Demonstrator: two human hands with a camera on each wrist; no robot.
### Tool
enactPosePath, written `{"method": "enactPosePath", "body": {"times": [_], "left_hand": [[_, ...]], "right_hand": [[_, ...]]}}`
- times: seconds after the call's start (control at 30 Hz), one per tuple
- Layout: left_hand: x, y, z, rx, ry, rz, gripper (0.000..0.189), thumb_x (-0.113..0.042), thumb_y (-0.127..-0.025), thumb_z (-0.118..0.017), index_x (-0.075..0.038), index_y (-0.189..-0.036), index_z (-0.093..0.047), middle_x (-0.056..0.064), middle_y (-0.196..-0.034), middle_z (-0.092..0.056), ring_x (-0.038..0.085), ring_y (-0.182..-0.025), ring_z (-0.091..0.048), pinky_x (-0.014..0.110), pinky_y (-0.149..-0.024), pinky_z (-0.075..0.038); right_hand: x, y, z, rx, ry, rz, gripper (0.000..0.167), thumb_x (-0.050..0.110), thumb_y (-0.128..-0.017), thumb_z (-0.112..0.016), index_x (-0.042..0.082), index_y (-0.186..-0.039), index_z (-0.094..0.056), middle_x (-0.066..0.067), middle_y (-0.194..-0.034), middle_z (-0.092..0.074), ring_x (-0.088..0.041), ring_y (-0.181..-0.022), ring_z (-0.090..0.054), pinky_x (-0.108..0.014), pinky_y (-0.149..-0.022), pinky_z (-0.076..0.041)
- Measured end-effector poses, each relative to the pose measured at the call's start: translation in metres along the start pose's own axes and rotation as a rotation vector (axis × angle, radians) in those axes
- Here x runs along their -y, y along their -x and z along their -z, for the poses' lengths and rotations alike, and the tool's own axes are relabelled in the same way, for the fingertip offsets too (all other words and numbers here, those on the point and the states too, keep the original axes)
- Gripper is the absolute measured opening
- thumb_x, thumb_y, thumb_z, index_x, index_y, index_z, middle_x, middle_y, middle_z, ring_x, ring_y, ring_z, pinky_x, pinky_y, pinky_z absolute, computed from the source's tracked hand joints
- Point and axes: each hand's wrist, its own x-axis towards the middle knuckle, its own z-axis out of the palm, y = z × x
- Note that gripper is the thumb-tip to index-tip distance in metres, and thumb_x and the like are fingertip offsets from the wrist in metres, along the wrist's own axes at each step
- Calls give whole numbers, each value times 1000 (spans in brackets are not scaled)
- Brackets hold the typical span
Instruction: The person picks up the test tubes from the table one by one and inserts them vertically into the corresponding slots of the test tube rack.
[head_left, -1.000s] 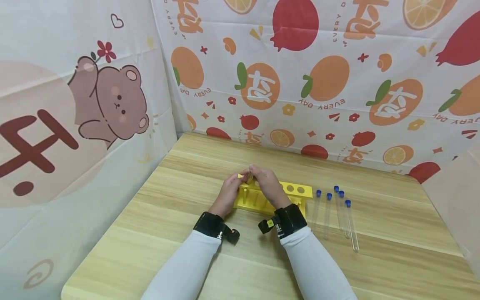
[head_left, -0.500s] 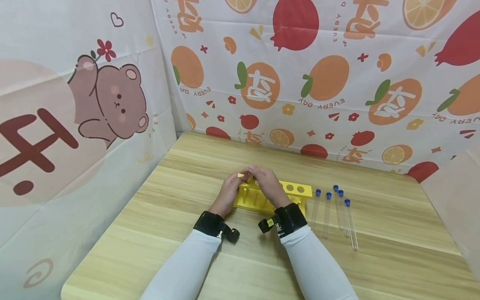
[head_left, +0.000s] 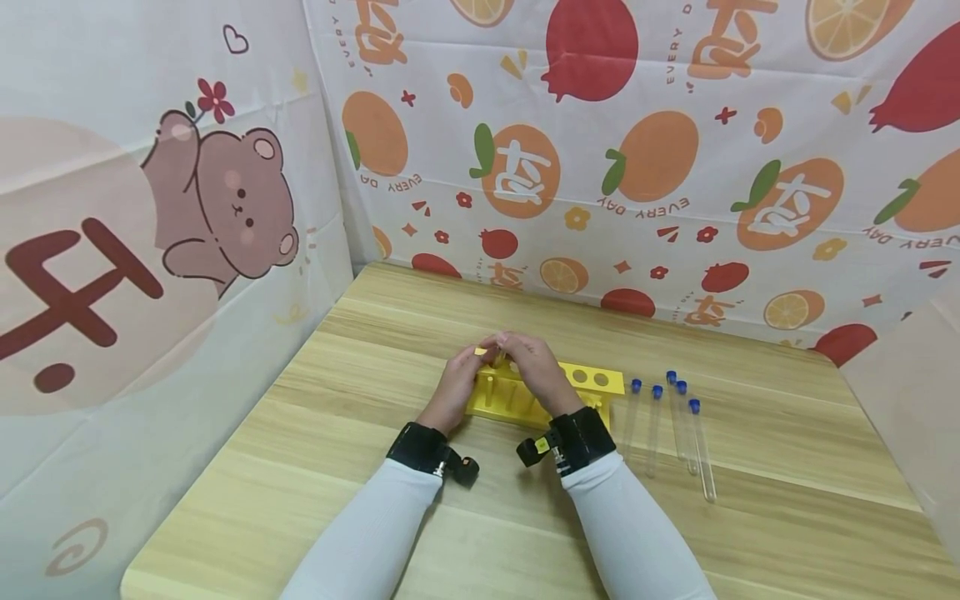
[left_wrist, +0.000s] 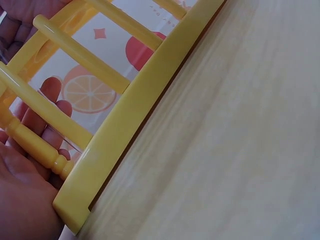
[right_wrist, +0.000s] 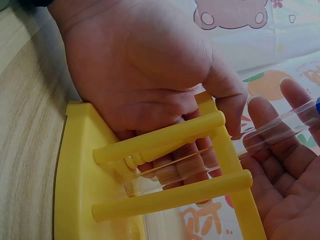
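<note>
A yellow test tube rack [head_left: 497,407] stands on the table, a row of holes along its top bar. My left hand [head_left: 452,390] grips the rack's left end, the palm against the end post [left_wrist: 37,145] and the fingers reaching behind it. In the right wrist view a clear test tube [right_wrist: 270,126] with a blue cap [right_wrist: 318,106] passes through a hole at that end, its lower part between the rack's posts. My right hand [head_left: 538,373] holds this tube near its capped end; the right thumb is hidden.
Several clear test tubes [head_left: 703,454] with blue caps lie on the wooden table [head_left: 795,517], to the right of the rack. Cloth [head_left: 585,217] printed with fruit hangs behind the table, and another cloth [head_left: 300,200] with a bear hangs at the left.
Both hands keep nearly the same place at the rack's left end. The right fingertips sit very slightly lower than before. The tubes on the table have not moved.
</note>
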Motion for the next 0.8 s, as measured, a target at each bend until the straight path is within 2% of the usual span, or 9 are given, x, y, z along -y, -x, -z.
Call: {"method": "enactPosePath", "body": {"times": [0.07, 0.1, 0.2, 0.27, 0.4, 0.57, 0.7, 0.8], "left_hand": [[0, -1, 1, 8, -8, 8, 41, -23, -99, -43, -7, -133, -58, 9, -145, -51, 23, -131, -46, 40, -109, -36], [-5, 3, 0, 11, -12, 8, 41, -22, -99, -42, -5, -134, -57, 10, -145, -50, 23, -130, -46, 40, -109, -37], [-6, 3, -1, 9, -11, 10, 41, -21, -100, -42, -5, -135, -56, 11, -145, -50, 21, -129, -46, 36, -107, -38], [-6, 3, -2, -2, -7, 8, 39, -27, -101, -46, -5, -129, -61, 10, -139, -54, 19, -123, -48, 34, -102, -40], [-1, 0, -3, -37, 10, -25, 39, -44, -97, -55, -7, -106, -66, 6, -122, -59, 17, -111, -49, 32, -97, -39], [0, 0, -4, -54, 10, -70, 30, -37, -99, -54, -9, -94, -64, 5, -114, -59, 17, -107, -49, 33, -95, -38], [1, 0, -3, -55, 10, -64, 29, -34, -99, -51, -8, -94, -64, 5, -116, -60, 17, -107, -49, 33, -95, -38], [1, 1, -2, -45, -4, -46, 33, -37, -99, -52, -8, -102, -67, 4, -122, -60, 16, -112, -49, 35, -100, -37]], "right_hand": [[0, 0, 0, 5, -4, -3, 44, 39, -104, -40, 10, -112, -71, -10, -108, -70, -22, -113, -57, -46, -105, -40], [0, 0, 0, 7, -5, -7, 43, 38, -104, -39, 10, -113, -71, -11, -109, -70, -22, -115, -56, -46, -106, -39], [-1, 0, 0, 8, -2, -11, 43, 37, -105, -39, 9, -115, -70, -13, -111, -69, -24, -116, -55, -47, -106, -38], [-2, 0, 0, -1, -1, -9, 43, 38, -104, -41, 8, -114, -71, -12, -110, -69, -24, -114, -55, -46, -104, -39], [-4, 0, -3, -34, 14, 9, 42, 41, -103, -46, 9, -109, -72, -8, -105, -70, -19, -109, -57, -41, -99, -43], [-5, 2, -5, -67, 47, 30, 42, 46, -101, -49, 11, -106, -72, -3, -105, -71, -17, -108, -60, -42, -98, -45], [-5, 3, -6, -79, 56, 31, 40, 47, -100, -51, 13, -105, -72, -1, -108, -70, -17, -107, -61, -42, -97, -47], [-3, 5, -7, -82, 43, 28, 38, 44, -100, -51, 12, -108, -71, -3, -109, -70, -18, -108, -61, -43, -98, -47]]}}
